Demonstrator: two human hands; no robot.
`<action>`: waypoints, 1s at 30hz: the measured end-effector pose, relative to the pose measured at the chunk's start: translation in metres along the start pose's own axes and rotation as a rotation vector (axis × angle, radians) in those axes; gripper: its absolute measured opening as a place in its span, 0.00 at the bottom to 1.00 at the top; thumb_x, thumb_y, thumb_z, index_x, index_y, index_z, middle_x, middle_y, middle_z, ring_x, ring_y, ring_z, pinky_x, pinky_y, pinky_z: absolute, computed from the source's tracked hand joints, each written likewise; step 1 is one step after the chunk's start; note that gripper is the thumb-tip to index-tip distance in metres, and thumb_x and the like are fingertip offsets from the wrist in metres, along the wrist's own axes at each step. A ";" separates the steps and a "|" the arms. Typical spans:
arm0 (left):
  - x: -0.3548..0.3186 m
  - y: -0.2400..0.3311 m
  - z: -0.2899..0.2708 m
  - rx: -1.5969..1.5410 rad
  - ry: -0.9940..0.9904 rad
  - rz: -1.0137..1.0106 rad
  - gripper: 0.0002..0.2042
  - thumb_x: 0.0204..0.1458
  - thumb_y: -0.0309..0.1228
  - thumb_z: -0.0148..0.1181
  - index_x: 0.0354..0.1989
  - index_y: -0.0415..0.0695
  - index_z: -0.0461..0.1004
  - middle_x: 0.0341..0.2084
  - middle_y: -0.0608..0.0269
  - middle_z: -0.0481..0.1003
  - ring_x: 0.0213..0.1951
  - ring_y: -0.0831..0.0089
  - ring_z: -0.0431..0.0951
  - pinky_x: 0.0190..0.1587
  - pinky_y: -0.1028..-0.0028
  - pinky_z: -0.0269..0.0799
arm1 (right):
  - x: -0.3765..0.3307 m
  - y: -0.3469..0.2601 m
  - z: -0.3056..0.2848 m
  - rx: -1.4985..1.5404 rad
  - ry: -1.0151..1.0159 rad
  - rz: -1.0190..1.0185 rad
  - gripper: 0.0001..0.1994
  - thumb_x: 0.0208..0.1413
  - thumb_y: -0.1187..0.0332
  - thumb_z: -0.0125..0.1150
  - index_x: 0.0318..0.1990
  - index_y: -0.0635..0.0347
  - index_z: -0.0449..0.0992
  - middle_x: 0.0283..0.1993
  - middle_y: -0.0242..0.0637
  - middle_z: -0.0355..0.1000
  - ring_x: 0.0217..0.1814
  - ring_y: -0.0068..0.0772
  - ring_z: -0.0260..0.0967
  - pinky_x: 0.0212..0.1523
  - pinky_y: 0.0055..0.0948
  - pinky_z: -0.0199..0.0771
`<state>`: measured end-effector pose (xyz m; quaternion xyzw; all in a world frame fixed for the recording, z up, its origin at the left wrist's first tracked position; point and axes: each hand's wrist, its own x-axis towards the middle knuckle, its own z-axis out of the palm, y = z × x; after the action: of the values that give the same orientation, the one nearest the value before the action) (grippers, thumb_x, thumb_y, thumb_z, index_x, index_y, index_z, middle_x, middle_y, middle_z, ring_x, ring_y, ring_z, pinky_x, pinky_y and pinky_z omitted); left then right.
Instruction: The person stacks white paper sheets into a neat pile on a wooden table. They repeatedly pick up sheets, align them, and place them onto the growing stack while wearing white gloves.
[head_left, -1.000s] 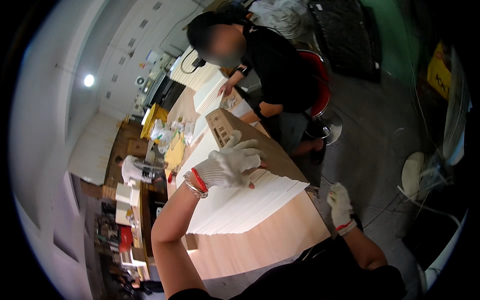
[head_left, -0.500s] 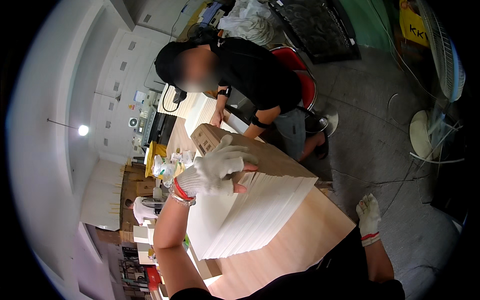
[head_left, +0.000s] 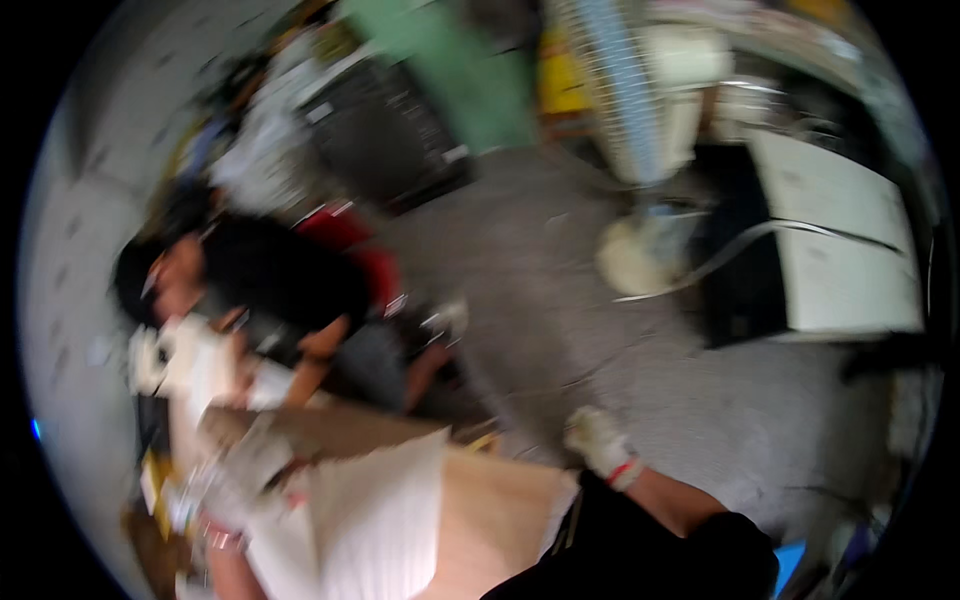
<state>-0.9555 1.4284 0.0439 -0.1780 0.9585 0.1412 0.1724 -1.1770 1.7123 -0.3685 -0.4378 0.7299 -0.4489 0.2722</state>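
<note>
My left hand (head_left: 248, 478), in a white knit glove with bare fingertips, rests at the top of a tall stack of white paper sheets (head_left: 375, 520). Its fingers look apart, though motion blurs them. Against the stack's far side is a brown cardboard box (head_left: 350, 428), close to those fingers. Off the table's right side hangs my right hand (head_left: 598, 445), gloved alike with a red cuff band; it holds nothing and its fingers look loosely apart. The stack stands on a light wooden table (head_left: 500, 500).
Across the table a person in black (head_left: 285, 275) sits on a red chair (head_left: 375, 275), arms toward the table. A standing fan (head_left: 630, 90) and a white-and-black cabinet (head_left: 840, 240) are on the grey floor (head_left: 520, 300). A dark panel (head_left: 385, 130) leans at the back.
My view has swung to the right, so the table, stack and seated person sit further left. The cabinet has come into view. My left hand stays at the stack; the right still hangs free.
</note>
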 end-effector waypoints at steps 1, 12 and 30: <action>0.000 -0.001 0.001 0.005 0.000 -0.016 0.22 0.41 0.47 0.68 0.37 0.42 0.75 0.44 0.63 0.75 0.52 0.60 0.70 0.56 0.59 0.59 | -0.002 0.002 0.001 0.057 -0.081 0.148 0.12 0.47 0.70 0.61 0.40 0.61 0.73 0.41 0.45 0.70 0.46 0.48 0.69 0.46 0.40 0.69; 0.016 0.006 -0.006 0.060 -0.005 -0.048 0.22 0.40 0.45 0.69 0.37 0.42 0.75 0.43 0.62 0.75 0.51 0.60 0.70 0.54 0.60 0.60 | -0.016 0.010 -0.015 0.787 0.041 0.493 0.15 0.58 0.62 0.55 0.49 0.59 0.70 0.44 0.36 0.71 0.46 0.38 0.69 0.50 0.37 0.69; -0.014 0.018 -0.007 -0.065 -0.029 -0.108 0.23 0.38 0.45 0.71 0.36 0.41 0.76 0.44 0.59 0.76 0.51 0.59 0.72 0.56 0.56 0.60 | 0.022 0.009 0.031 1.330 -0.098 0.978 0.22 0.57 0.51 0.55 0.53 0.53 0.70 0.44 0.28 0.68 0.42 0.25 0.63 0.47 0.30 0.64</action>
<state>-0.9527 1.4462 0.0596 -0.2330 0.9397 0.1653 0.1879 -1.1660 1.6821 -0.3911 0.1627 0.4074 -0.5982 0.6706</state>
